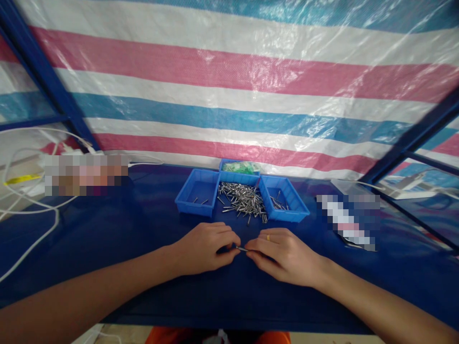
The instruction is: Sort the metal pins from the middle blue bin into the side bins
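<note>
My left hand (208, 246) and my right hand (281, 253) rest on the blue table (125, 239), fingertips meeting over a small metal pin (243, 249) pinched between them. Both hands are closed, fingers curled. A gold ring shows on my right hand. Just beyond the hands lies a loose pile of metal pins (242, 200) on the table. A blue tray (198, 192) left of the pile holds two or three pins. A blue tray (284, 204) on the right holds several. A third blue tray (239, 169) behind holds green bagged pieces.
A striped plastic tarp (229, 95) hangs as a wall behind the table, with blue frame bars (46, 71) at both sides. White cables (32, 200) trail at the left. Blurred items lie at far left and right. The table's near edge is close to my body.
</note>
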`<state>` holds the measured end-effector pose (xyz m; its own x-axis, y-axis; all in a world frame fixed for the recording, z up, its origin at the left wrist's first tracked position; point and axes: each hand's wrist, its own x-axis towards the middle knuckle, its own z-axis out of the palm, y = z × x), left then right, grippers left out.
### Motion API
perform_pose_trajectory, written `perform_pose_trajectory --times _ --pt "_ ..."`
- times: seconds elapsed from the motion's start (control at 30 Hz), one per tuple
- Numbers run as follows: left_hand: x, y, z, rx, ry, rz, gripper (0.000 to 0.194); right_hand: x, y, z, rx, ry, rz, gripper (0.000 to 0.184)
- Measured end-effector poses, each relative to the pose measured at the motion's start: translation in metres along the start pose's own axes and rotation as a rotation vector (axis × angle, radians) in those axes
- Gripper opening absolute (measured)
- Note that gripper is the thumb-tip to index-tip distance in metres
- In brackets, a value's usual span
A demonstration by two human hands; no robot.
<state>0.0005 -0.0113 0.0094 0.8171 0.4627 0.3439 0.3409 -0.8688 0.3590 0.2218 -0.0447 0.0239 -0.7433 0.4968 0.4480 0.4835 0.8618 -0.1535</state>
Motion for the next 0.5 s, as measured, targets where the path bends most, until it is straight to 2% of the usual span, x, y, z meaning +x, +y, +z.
perform_pose_trajectory --times 0.17,0.5 --pt "-0.0014 -0.0023 0.0013 0.028 -0.057 0.005 0.010 0.0016 -0.0016 -0.0022 -0.014 -0.017 -0.014 0.024" --pt "-0.0016 -0.0016 0.0005 0.116 -0.054 0.100 0.014 -0.0011 0.0026 0.0014 -0.005 -0.083 0.064 0.023"
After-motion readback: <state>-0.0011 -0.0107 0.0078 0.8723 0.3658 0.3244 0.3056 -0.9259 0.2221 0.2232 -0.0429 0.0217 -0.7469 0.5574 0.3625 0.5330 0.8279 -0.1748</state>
